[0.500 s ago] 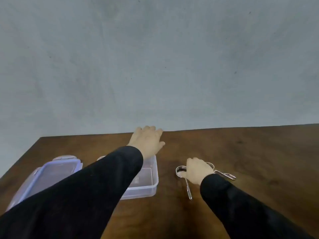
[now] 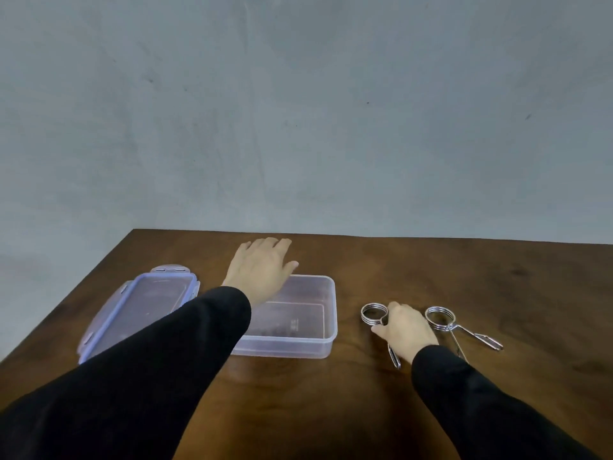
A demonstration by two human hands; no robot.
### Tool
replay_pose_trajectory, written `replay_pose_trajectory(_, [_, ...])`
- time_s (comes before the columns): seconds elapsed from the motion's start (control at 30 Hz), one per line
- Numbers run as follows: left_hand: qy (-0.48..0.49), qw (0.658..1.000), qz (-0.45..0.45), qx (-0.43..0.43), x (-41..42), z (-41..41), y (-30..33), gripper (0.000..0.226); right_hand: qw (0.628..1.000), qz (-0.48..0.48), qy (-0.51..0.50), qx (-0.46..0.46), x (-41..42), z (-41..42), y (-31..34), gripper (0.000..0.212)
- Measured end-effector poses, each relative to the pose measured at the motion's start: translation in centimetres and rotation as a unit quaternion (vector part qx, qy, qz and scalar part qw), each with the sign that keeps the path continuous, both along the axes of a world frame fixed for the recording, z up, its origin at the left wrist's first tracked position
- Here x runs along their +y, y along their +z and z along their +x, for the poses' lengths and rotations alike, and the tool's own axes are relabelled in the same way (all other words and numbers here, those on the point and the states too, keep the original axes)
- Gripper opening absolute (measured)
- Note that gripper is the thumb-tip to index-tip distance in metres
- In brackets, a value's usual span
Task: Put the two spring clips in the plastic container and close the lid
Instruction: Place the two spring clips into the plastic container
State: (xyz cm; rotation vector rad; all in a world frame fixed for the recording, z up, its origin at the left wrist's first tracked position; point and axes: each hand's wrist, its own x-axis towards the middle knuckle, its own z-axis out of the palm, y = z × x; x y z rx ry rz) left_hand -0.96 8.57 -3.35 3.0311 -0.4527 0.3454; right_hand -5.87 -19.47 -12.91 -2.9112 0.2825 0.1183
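A clear plastic container (image 2: 326,340) stands open and empty on the wooden table. Its blue-rimmed lid (image 2: 146,307) lies flat on the table just to its left. My left hand (image 2: 262,270) rests palm down over the container's far left corner, fingers stretched out. Two metal spring clips lie to the right of the container. My right hand (image 2: 406,330) is closed over the left spring clip (image 2: 373,313); its ring shows by my thumb and its handle tips stick out below my wrist. The right spring clip (image 2: 439,318) lies free beside my hand.
The dark wooden table (image 2: 497,287) runs back to a grey wall. Its left edge slants past the lid. My black sleeves cross the near part of the table.
The view has shifted, so everything sits further right in the picture. My right hand now covers less of the right spring clip. My left hand stays on the container.
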Motion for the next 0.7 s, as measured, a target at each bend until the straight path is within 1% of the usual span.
replay_pose_trajectory(0.13, [0.062,0.998,-0.006,-0.007,5.5,0.5,-0.1,0.053,0.996,0.078,0.011,-0.050,1.9,1.7,3.4,0.031])
replay_pose_trajectory(0.2, [0.088,0.996,-0.010,0.000,8.2,0.8,-0.3,0.053,0.988,0.123,0.037,-0.081,3.4,2.6,5.5,0.031])
replay_pose_trajectory(0.27, [0.108,0.994,-0.015,0.008,10.9,1.1,-0.9,0.052,0.978,0.167,0.077,-0.103,5.5,3.4,7.7,0.035])
replay_pose_trajectory(0.33, [0.127,0.991,-0.030,0.023,13.4,1.4,-1.8,0.052,0.968,0.190,0.123,-0.107,8.2,4.0,9.7,0.042])
replay_pose_trajectory(0.4, [0.142,0.988,-0.033,0.042,15.5,1.6,-3.0,0.052,0.963,0.182,0.174,-0.090,11.2,4.3,10.8,0.043])
replay_pose_trajectory(0.5, [0.141,0.988,-0.021,0.065,18.2,1.7,-5.7,0.050,0.964,0.121,0.232,-0.053,15.7,4.6,10.1,0.040])
replay_pose_trajectory(0.63, [0.127,0.988,-0.010,0.090,21.0,1.5,-9.6,0.044,0.965,0.088,0.246,0.012,20.1,4.5,6.7,0.039])
replay_pose_trajectory(0.7, [0.128,0.985,-0.026,0.111,22.1,1.4,-11.4,0.045,0.967,0.073,0.241,0.032,21.4,4.3,5.2,0.039])
